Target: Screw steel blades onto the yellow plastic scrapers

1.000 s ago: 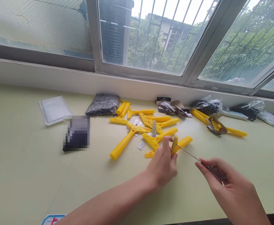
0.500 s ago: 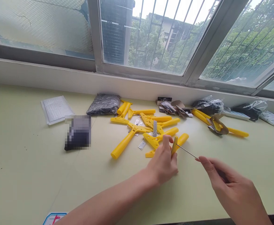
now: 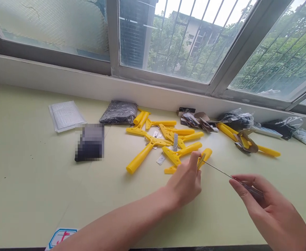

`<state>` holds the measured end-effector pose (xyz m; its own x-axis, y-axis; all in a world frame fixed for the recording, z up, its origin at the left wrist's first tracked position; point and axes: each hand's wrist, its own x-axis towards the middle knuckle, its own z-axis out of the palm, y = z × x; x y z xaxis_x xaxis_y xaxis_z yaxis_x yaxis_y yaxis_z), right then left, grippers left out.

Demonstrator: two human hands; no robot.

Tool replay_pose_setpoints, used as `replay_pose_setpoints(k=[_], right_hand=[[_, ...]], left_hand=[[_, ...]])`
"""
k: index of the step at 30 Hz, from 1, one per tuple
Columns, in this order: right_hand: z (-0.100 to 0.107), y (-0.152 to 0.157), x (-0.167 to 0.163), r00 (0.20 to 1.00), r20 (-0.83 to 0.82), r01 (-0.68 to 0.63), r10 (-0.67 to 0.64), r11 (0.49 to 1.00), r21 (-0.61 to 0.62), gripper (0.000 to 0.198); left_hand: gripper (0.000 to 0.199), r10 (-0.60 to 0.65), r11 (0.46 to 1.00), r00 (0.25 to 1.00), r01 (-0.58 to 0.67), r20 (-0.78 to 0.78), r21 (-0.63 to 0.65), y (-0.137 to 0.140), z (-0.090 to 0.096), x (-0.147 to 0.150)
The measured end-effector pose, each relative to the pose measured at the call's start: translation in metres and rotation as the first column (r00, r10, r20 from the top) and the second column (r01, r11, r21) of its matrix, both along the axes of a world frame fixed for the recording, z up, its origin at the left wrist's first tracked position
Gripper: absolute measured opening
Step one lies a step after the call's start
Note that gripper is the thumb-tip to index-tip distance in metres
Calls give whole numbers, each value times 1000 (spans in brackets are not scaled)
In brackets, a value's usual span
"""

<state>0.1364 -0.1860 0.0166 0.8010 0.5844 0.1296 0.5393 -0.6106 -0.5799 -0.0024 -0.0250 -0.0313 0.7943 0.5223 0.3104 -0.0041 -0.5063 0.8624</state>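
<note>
Scraper (image 3: 201, 159), lower centre of frame: my left hand (image 3: 185, 183) pinches its head; right hand (image 3: 268, 209) clenches a screwdriver (image 3: 221, 170), tip at the head. Fastening looks mid-way, I judge. Pile of yellow scrapers (image 3: 163, 143) just behind, untouched; loose blades (image 3: 175, 142) among them. Black bag (image 3: 119, 112) upper centre. Table (image 3: 24, 181) offers no obstruction.

Smooth yellow plastic is seen in the scraper handles (image 3: 142, 158), bare metal in the screwdriver (image 3: 218, 169) shaft, and crinkled glossy plastic in the far black bag (image 3: 119, 112)
</note>
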Motion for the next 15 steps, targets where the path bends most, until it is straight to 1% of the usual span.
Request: replay_pose_setpoints(k=[3, 5, 8, 10, 12, 13, 14, 15], right_hand=[[-5, -1, 0, 998, -55, -24, 17, 991, -131, 65], [-7, -2, 0, 998, -67, -22, 10, 984, -176, 66], [-6, -1, -3, 1000, -19, -11, 9, 991, -132, 67], [-5, 2, -8, 997, 58, 49, -46, 998, -45, 65], [-5, 5, -12, 984, 132, 114, -120, 992, 48, 65], [-5, 5, -13, 979, 146, 132, -141, 989, 69, 66], [-5, 6, -13, 982, 134, 126, -132, 991, 52, 67], [-6, 6, -11, 990, 95, 100, -101, 995, 6, 68]], left_hand=[[39, 9, 999, 1000, -10, 17, 40, 1, -2, 1], [40, 8, 998, 1000, -10, 28, 69, 1, -3, 2], [41, 12, 995, 999, -16, 38, 102, 1, -4, 3], [41, 16, 992, 999, -21, 41, 121, 1, -4, 3], [41, 17, 990, 999, -23, 41, 138, 1, -4, 3], [40, 18, 989, 999, -23, 40, 144, 1, -4, 3], [40, 20, 988, 999, -25, 39, 150, 1, -4, 3], [40, 25, 988, 999, -30, 36, 154, 1, -3, 3]])
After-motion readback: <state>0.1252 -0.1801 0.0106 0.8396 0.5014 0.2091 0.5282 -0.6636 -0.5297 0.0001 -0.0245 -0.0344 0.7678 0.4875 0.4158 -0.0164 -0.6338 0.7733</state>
